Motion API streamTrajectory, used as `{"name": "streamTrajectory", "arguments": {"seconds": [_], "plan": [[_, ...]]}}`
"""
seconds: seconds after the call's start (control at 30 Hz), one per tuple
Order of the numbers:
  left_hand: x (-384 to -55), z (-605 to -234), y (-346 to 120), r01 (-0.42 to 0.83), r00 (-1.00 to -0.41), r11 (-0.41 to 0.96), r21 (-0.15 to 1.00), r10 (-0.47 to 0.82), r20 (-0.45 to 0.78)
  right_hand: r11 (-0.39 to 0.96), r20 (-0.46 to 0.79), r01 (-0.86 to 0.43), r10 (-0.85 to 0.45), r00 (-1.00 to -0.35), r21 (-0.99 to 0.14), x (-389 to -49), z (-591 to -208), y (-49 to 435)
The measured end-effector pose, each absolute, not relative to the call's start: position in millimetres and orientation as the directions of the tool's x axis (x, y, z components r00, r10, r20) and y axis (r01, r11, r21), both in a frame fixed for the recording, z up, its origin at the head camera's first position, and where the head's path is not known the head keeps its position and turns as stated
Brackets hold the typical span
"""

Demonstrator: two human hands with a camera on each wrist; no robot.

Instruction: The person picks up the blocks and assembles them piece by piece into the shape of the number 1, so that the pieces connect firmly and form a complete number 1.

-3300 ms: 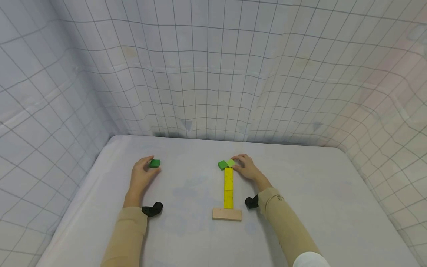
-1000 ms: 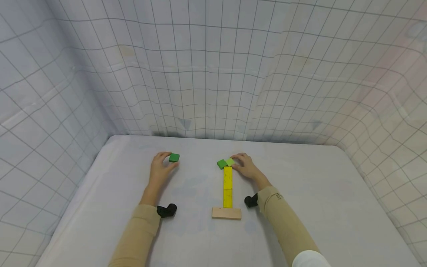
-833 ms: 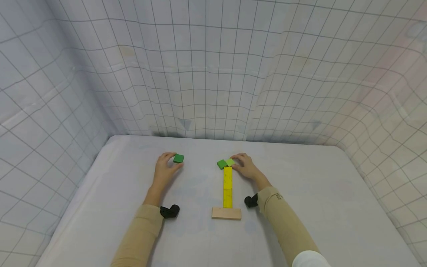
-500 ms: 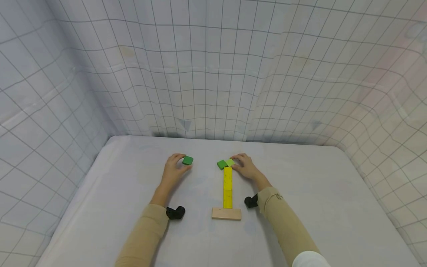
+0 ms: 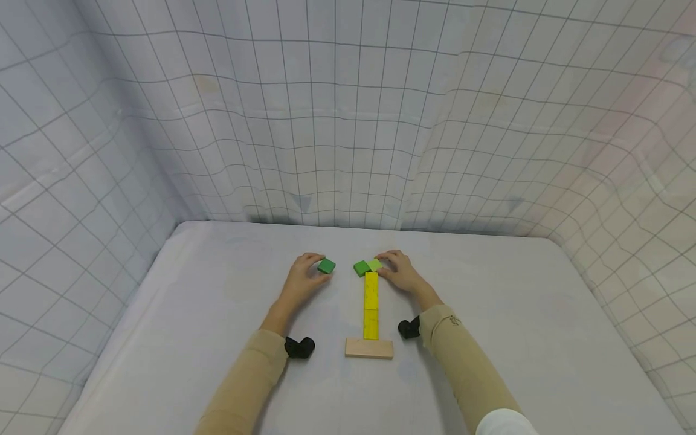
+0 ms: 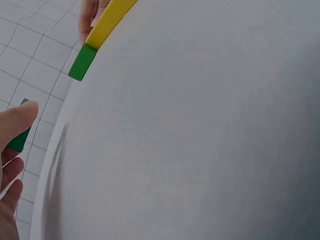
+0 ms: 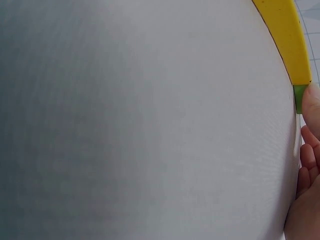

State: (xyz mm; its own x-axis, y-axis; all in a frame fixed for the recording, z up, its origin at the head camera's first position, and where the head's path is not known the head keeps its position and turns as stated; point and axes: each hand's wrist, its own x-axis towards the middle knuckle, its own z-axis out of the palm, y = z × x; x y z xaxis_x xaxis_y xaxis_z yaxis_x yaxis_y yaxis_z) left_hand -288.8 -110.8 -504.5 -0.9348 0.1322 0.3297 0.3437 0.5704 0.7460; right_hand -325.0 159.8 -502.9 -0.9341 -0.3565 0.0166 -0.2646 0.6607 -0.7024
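My left hand (image 5: 302,283) pinches a dark green square block (image 5: 327,266) between thumb and fingers, left of the block layout. In the left wrist view, the thumb lies over that dark green block (image 6: 19,142). My right hand (image 5: 401,272) has thumb and fingers on either side of a light green block (image 5: 375,264), which sits at the top of a yellow column (image 5: 371,296). A mid-green block (image 5: 361,268) lies turned at an angle on the column's upper left. In the right wrist view, my thumb presses the green block (image 7: 299,100) beside the yellow block's end (image 7: 290,45).
A plain wooden plank (image 5: 369,348) lies crosswise at the column's near end. The white-covered table (image 5: 522,314) runs back to a grid-patterned curtain (image 5: 348,121). Black wrist cameras stick out from both sleeves, one near the left wrist (image 5: 300,348).
My left hand has carried the dark green block rightward, toward the other green blocks, and the block has turned a little. The right hand and the laid blocks have stayed in place.
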Motion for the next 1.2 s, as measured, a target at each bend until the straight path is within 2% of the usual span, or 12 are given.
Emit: {"name": "streamTrajectory", "arguments": {"seconds": [0.67,1.2], "plan": [[-293,-513,-77,0.334,-0.942,0.63,0.701,0.256,0.218,0.657,0.012,-0.26,-0.357,-0.934,-0.707,-324,-501,160],[-292,-512,-67,0.365,-0.926,0.645,0.671,0.325,0.191,0.671,-0.001,-0.256,-0.358,-0.934,-0.695,-325,-501,159]]}}
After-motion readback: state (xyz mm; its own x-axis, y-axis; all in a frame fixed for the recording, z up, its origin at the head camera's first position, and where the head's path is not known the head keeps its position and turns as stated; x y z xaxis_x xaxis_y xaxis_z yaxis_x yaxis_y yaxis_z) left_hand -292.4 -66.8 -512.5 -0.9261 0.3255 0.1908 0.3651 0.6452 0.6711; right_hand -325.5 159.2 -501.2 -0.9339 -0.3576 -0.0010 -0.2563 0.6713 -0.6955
